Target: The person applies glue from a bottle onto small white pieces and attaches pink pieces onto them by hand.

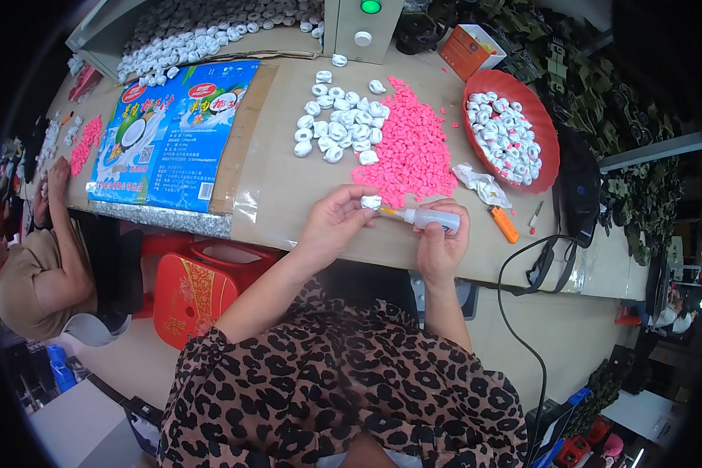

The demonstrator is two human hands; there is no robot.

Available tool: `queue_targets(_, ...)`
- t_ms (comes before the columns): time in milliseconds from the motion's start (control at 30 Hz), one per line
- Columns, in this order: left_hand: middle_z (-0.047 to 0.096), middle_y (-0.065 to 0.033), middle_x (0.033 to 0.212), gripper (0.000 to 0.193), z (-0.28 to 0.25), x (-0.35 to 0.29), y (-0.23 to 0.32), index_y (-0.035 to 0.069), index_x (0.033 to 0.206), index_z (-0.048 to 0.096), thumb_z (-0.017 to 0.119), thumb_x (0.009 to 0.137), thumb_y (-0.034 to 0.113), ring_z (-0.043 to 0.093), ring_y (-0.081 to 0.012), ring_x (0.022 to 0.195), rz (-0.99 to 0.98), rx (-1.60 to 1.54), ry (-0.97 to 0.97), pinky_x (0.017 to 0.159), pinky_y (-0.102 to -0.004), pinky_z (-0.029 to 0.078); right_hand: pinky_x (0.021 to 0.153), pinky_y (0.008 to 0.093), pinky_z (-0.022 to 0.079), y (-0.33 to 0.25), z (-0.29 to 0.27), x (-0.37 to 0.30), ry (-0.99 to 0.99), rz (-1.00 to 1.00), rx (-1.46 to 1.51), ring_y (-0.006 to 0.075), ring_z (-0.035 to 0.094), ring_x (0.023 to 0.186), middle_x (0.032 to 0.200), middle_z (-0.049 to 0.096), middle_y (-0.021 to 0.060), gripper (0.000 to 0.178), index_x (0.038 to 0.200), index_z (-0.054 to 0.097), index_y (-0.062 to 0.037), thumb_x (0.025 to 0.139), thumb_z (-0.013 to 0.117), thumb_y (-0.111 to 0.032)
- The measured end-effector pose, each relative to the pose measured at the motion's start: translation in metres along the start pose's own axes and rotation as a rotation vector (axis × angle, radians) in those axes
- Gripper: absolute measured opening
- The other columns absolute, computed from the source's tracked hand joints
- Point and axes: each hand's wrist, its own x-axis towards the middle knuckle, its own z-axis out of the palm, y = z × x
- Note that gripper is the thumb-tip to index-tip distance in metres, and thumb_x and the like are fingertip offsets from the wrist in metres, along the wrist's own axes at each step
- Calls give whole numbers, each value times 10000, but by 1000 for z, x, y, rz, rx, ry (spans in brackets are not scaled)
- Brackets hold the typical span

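Note:
Over the near edge of the table, my left hand [337, 221] pinches a small white rounded piece [371, 203] between thumb and fingertips. My right hand [443, 243] is closed around a translucent squeeze bottle [435, 219]. Its thin yellowish nozzle [391, 211] points left and reaches close to the white piece; whether they touch I cannot tell. Just beyond my hands lies a spread heap of small pink pieces [413, 148]. Left of that heap, several more white pieces [343, 125] sit in a loose cluster.
A red scalloped bowl [552, 160] holds white pieces with some pink among them. Nearby are a crumpled white wrapper [483, 186], an orange cutter [504, 225] and a black cable [501, 288]. Blue printed cardboard [171, 136] covers the table's left part. Another person [43, 277] works farther left.

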Motion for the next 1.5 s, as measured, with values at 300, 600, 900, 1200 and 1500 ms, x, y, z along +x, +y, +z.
queue_targets(300,539,-57,939,265,0,0,0,-17,1074,454,488,812,11,522,-105,850,-20,43,-9,718,-219,423,585,229,385,3,-3,-1,-1,-29,-102,124,453,667,861,442,92,304,903,406,-22,780,577,-240)
queue_targets(600,546,-58,925,261,-1,0,0,-17,1069,460,489,811,9,525,-101,840,-35,60,-2,714,-216,424,591,227,385,2,0,0,-12,-11,-94,122,452,669,854,450,90,296,910,403,-24,784,572,-231)
queue_targets(900,546,-57,911,260,1,0,0,-19,1065,463,491,807,-1,527,-100,824,-15,57,-2,708,-212,426,589,225,387,2,-1,0,-16,-19,-107,117,452,671,851,451,90,290,914,402,-27,781,577,-217)
queue_targets(1200,546,-54,871,263,0,-2,0,-23,1064,462,500,805,4,531,-98,794,-22,49,1,697,-214,438,586,218,398,4,0,-2,-1,-92,-207,121,465,685,852,449,93,314,915,395,-28,777,583,-239)
queue_targets(1500,544,-55,847,262,1,-2,1,-28,1059,461,504,802,5,537,-105,764,-53,34,24,683,-220,449,660,242,401,5,0,-5,6,-178,-298,147,465,757,851,465,106,295,910,402,-12,767,597,-180)
